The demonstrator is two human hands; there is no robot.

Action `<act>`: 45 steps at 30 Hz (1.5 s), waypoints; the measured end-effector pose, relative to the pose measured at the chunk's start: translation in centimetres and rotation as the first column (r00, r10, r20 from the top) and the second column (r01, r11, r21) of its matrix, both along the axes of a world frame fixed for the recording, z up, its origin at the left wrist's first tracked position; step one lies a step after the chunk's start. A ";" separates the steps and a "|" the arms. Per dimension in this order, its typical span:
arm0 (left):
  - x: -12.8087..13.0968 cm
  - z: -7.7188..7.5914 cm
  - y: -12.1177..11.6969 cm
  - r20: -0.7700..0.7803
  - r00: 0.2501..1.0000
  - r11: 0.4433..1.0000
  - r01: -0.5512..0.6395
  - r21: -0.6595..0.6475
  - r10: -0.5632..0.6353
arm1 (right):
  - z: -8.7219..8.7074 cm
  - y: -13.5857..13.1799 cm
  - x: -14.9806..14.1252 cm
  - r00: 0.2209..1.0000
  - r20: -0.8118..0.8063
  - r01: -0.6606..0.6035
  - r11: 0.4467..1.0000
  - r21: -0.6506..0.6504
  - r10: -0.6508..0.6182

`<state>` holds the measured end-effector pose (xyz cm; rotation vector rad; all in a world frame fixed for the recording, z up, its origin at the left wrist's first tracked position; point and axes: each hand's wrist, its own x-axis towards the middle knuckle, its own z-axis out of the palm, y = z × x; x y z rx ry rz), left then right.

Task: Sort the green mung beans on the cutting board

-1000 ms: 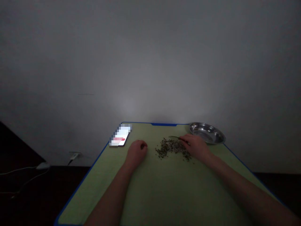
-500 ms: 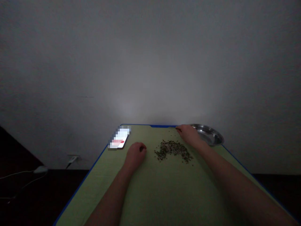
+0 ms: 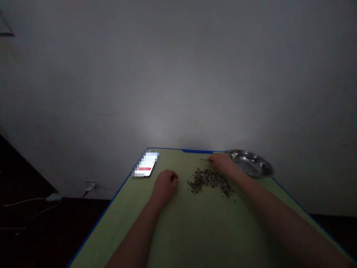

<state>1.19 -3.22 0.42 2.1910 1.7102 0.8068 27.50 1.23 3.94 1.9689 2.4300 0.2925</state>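
A scattered patch of small dark and pale grains point(image 3: 209, 179), perhaps seeds or beans, lies in an arch on the green tabletop. My right hand point(image 3: 222, 163) is just behind its right part, fingers pinched on a thin slender tool point(image 3: 205, 160) that points left. Too little of the tool shows to tell its kind. To the left of the grains my left hand point(image 3: 166, 184) rests on the table, its fingers curled into a loose fist with a dark hollow inside. I see nothing held in it.
A shiny oval metal bowl point(image 3: 252, 163) stands at the back right, behind my right wrist. A phone with a lit screen point(image 3: 146, 165) lies at the back left. The blue-edged table point(image 3: 195, 230) meets a grey wall point(image 3: 178, 82). Cables point(image 3: 41, 214) run at lower left.
My right hand first moved with the tool from the grains toward the far table edge, then came slightly back toward them. My left hand stays in place. The view shifted slightly.
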 end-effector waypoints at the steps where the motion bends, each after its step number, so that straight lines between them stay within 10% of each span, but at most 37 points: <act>1: 0.0 0.0 0.0 0.002 1.000 1.000 0.003 0.002 -0.003 | 0.2 -0.8 0.0 0.999 -0.001 -0.034 0.999 0.002 0.034; 15: -0.2 0.1 0.3 0.025 1.000 1.000 0.009 0.009 -0.009 | 1.6 -8.5 -0.2 0.970 -0.067 -0.231 0.972 0.040 0.234; 45: -0.2 0.0 0.4 0.023 1.000 1.000 0.015 0.004 -0.015 | -0.5 -10.5 0.5 0.978 -0.105 -0.169 0.980 0.110 0.180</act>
